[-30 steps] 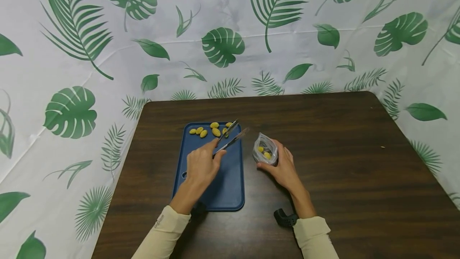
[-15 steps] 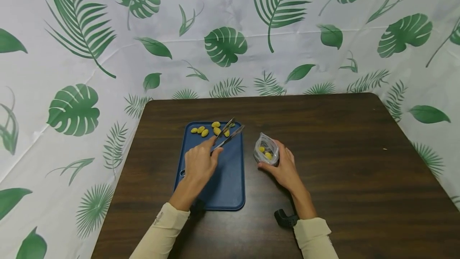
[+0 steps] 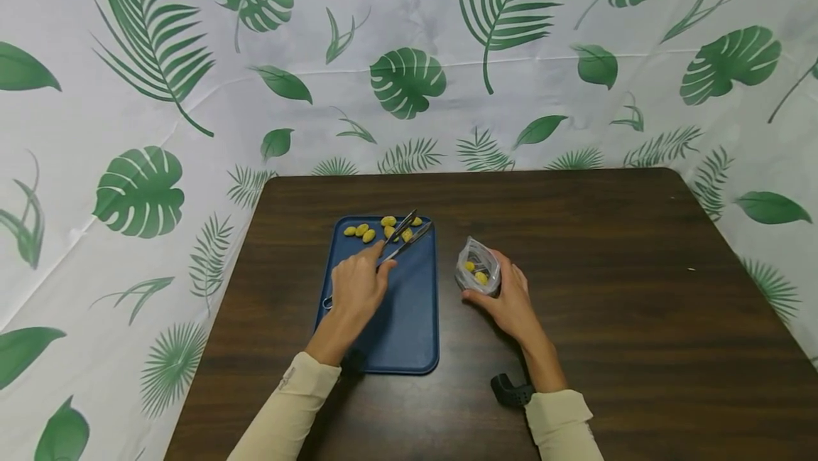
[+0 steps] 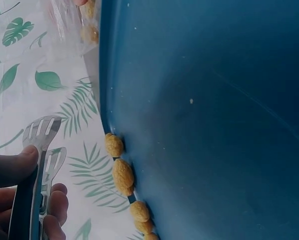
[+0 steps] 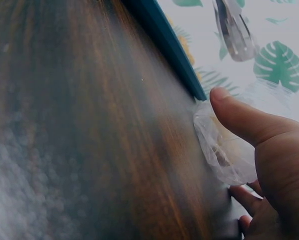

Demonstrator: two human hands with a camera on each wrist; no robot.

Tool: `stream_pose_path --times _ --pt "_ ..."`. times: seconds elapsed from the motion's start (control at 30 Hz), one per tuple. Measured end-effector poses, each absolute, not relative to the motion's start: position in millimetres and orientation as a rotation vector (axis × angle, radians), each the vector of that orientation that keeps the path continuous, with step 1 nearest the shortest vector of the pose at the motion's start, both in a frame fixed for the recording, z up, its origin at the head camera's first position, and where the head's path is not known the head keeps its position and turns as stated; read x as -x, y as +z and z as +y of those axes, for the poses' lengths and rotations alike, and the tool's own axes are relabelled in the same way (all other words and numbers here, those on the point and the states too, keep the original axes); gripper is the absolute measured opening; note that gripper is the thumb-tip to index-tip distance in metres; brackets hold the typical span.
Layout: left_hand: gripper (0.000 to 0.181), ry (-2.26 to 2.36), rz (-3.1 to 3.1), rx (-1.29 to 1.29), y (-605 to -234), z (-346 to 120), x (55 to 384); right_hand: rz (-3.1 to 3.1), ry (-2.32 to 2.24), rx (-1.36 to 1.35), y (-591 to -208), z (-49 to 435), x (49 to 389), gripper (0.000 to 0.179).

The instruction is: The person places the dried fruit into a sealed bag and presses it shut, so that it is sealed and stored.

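Observation:
My left hand [image 3: 354, 287] grips metal tongs [image 4: 42, 132], their two arms spread and nothing between the tips. In the head view the tongs overlap the far right part of a blue tray [image 3: 409, 326]. Several yellow, wrinkled oval pieces [image 3: 368, 236] lie along the tray's far edge, seen larger in the left wrist view as a row of pieces [image 4: 122, 176]. To the right of the tray, my right hand [image 3: 511, 305] holds a clear plastic bag [image 3: 461, 280], thumb on the near side. The bag's mouth faces up, and a few yellow pieces [image 3: 481, 278] show inside.
A dark wooden table [image 3: 601, 269] carries everything. A strip of table separates the tray from the bag. Behind the table hangs a white cloth [image 3: 339, 106] printed with green leaves. A black wrist device [image 3: 511, 391] sits on the right wrist.
The tongs have shifted left over the tray's far right corner, and the gap between their tips has narrowed slightly. My right hand stays on the bag. The head view has turned a little.

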State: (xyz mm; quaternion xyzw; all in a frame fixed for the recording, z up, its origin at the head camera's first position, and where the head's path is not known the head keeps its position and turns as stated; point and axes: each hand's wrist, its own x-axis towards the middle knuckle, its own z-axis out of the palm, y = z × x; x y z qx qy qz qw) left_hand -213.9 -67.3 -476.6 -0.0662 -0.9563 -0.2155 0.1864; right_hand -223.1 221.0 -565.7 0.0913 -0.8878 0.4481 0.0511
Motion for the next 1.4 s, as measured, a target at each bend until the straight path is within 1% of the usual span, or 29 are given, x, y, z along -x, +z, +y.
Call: stream_pose_path --times 0.83,1.4 --pt "0.042 -0.588 -2.799 0.086 -489 -71 226 -2.699 1.381 -0.298 -563 219 223 0.096" --pt "0.04 -0.605 -2.792 0.08 -495 -70 230 -2.711 1.386 -0.267 -565 219 223 0.097"
